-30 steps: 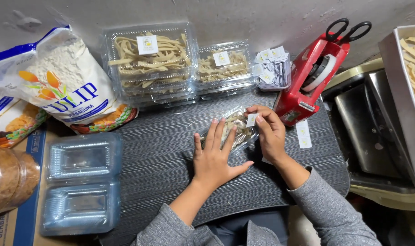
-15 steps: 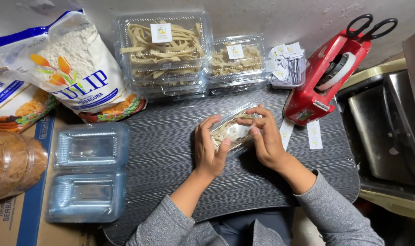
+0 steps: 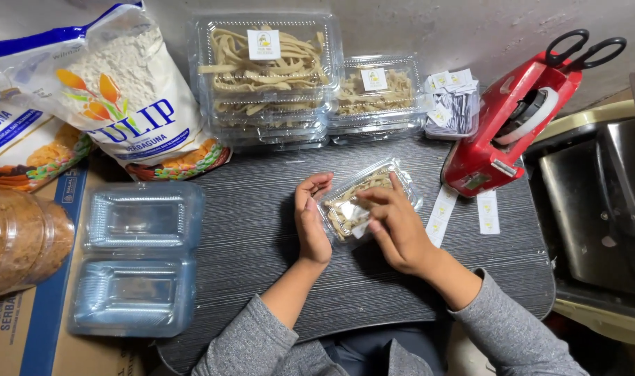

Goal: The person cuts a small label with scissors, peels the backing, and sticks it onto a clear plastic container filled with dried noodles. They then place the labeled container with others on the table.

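Right now both hands hold a small clear box [image 3: 368, 200] of pale snack strips in the middle of the dark desk [image 3: 262, 244]. The left hand [image 3: 310, 221] cups the box's left end, fingers curled against its side. The right hand [image 3: 397, 226] lies over the box's near right part, its fingers pressing on the lid, so the two hands are apart with the box clamped between them. The box sits tilted, one corner pointing toward the red tape dispenser [image 3: 512, 129], which carries black scissors [image 3: 583, 47] on top. Sticker strips [image 3: 464, 212] lie on the desk just beside the right hand. At the far edge stand stacked filled boxes [image 3: 265, 76] and a smaller filled box [image 3: 374, 94], each with a label on the lid, and a tub of stickers [image 3: 453, 104]. To the left lie an empty open box [image 3: 136, 257], a flour bag [image 3: 115, 97] and a brown jar [image 3: 21, 237].
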